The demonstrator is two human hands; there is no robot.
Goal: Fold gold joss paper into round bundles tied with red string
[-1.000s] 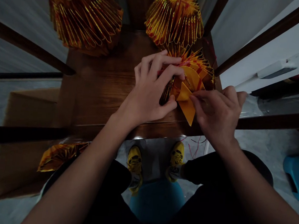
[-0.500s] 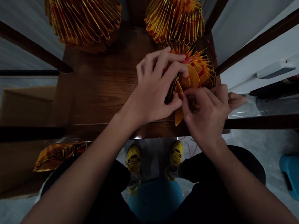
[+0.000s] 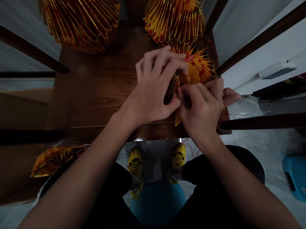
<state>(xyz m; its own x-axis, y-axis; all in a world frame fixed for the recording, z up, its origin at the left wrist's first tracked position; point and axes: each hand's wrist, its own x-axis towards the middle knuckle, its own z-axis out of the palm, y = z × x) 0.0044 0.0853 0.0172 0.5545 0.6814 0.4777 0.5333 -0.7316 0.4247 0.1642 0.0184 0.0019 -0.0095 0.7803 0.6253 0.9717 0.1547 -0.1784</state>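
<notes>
A folded gold-and-red paper ornament [image 3: 195, 70] with fanned pleats lies at the right side of the wooden board [image 3: 96, 89]. My left hand [image 3: 156, 84] is curled over its left part, fingers on top and thumb at the near side, holding it. With thumb and forefinger together, my right hand [image 3: 202, 106] pinches an edge of the orange paper close to my left thumb. A pointed flap of that paper hangs below, between the two hands. My palms and fingers hide much of the ornament.
Two bigger pleated gold paper pieces stand at the back, one on the left [image 3: 78, 17] and one on the right [image 3: 175, 17]. Dark wooden bars [image 3: 269, 122] flank the board. Below left are a cardboard box [image 3: 12, 146] and another gold paper piece [image 3: 52, 161]. A blue stool [image 3: 300, 179] stands right.
My right hand has shifted slightly left and up, closer to my left thumb, still pinching the paper. My left hand keeps its hold. The whole view has slid a little.
</notes>
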